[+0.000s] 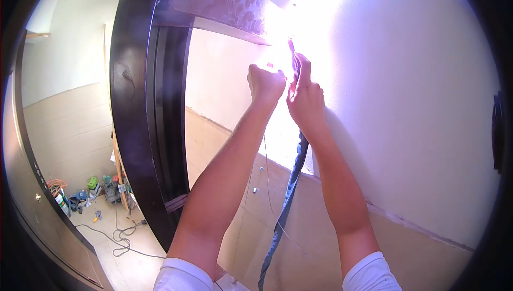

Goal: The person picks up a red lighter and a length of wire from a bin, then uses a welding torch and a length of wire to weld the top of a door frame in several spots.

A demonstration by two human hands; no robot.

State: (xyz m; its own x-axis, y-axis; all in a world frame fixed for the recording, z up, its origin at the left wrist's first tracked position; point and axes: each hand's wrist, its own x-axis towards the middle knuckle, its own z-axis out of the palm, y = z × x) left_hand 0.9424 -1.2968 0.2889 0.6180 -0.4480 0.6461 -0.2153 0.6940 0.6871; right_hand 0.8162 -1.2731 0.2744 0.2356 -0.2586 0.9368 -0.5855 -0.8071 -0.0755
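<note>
Both my arms reach up in front of me toward a dazzling white-violet glare. My right hand (308, 101) is wrapped round a slim welding torch (294, 58), its index finger stretched along it, with the tip pointing up into the glare. From beneath that hand a blue-sleeved cable (283, 213) hangs down between my forearms. Close by on the left, my left hand (266, 83) is closed; a small reddish spot shows at its fingers, but what it grips is washed out. The glare sits at the right end of a dark metal crossbeam (224, 5), against the pale wall (406, 88).
A dark upright post (133, 93) stands left of my arms and meets the crossbeam. At the far left is a brown door (48, 205). Beyond the post, a black cord (124, 240) lies on the floor near a green tool (93, 184) and other gear.
</note>
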